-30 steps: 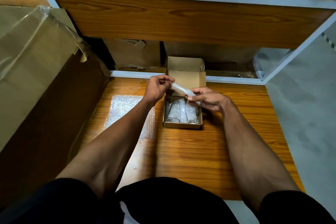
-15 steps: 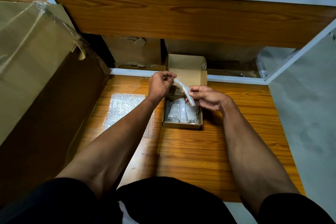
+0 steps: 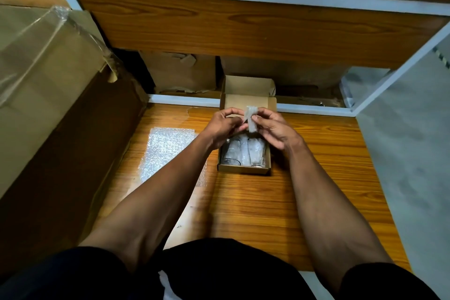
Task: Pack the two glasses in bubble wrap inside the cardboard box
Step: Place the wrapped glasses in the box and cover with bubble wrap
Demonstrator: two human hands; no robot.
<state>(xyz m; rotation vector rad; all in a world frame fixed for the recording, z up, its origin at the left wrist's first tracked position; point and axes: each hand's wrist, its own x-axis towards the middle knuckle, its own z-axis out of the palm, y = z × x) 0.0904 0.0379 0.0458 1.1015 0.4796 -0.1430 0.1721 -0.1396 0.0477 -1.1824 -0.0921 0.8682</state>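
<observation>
A small open cardboard box sits on the wooden shelf, its lid standing up at the back. Two clear glasses lie side by side inside, the left glass and the right glass, with a roll of bubble wrap between them. Above the box my left hand and my right hand together pinch a small folded strip of bubble wrap, held upright between the fingertips.
A flat sheet of bubble wrap lies on the shelf left of the box. A large plastic-wrapped carton stands on the left. An upper wooden shelf overhangs, with cardboard behind. The white frame edge bounds the back.
Both hands came closer together over the box. The bubble wrap strip, earlier stretched slanting between them, is now folded shorter and held upright.
</observation>
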